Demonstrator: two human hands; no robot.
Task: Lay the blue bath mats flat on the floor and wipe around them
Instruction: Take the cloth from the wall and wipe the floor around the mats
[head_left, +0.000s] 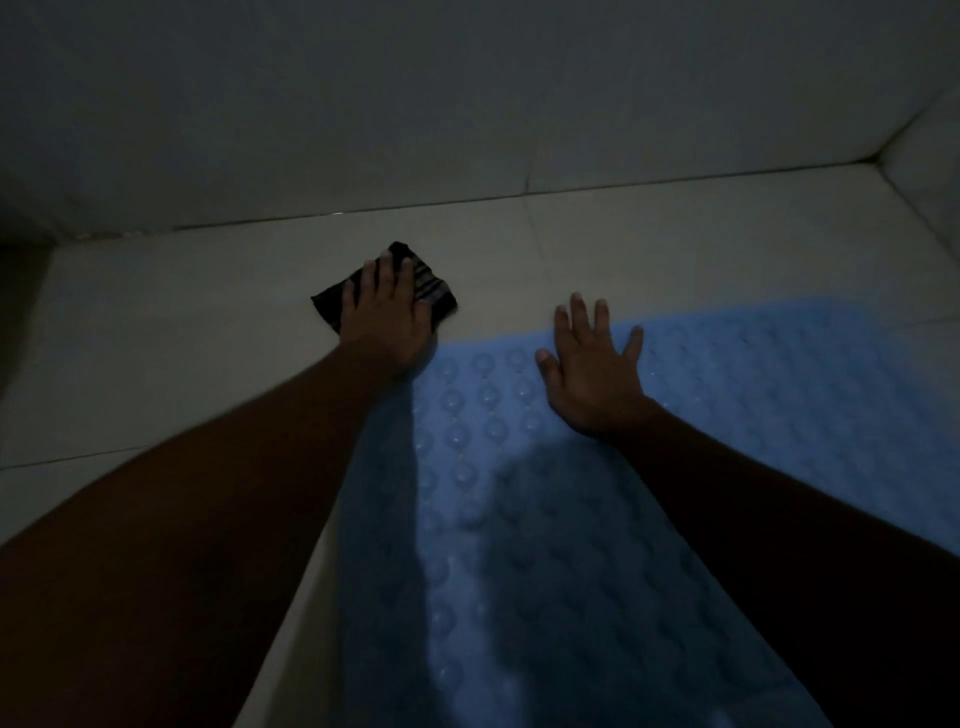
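A blue bath mat (519, 519) with rows of round suction cups lies flat on the pale tiled floor, running from the bottom centre up to the right. My right hand (592, 374) rests on its far edge, palm down with fingers spread and straight. Just beyond the mat's far left corner my left hand (387, 312) presses flat on a dark folded cloth (436, 291) with faint stripes, which lies on the bare tile. Part of the cloth is hidden under my palm.
The light is dim. A tiled wall (467, 104) rises close behind the cloth, and a second wall (930, 166) meets it in the far right corner. Bare floor tile (156, 353) lies to the left of the mat.
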